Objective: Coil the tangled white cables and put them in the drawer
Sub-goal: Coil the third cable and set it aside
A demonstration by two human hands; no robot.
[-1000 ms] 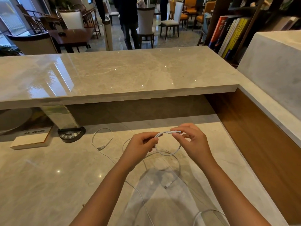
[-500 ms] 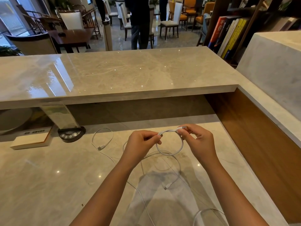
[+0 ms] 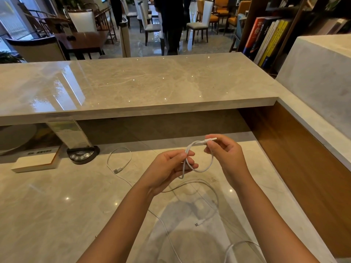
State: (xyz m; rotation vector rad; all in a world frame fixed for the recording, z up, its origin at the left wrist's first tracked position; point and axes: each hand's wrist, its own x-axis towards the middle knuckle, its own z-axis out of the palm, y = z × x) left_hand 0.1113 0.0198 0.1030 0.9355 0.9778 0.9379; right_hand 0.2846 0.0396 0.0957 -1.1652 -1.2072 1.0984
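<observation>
Above the tabletop [image 3: 57, 215], your right hand [image 3: 226, 156] has lifted the plug toward 1 o'clock, both hands' fingers pinching the white cable [image 3: 201, 170], your left hand [image 3: 169, 168] closing its first small loop

Both bare forearms reach forward, the hands raised side by side. The left hand [image 3: 171, 165] curls its fingers in a pinch, palm turned inward; the right hand [image 3: 226, 154] pinches with thumb and forefinger, slightly higher.
</observation>
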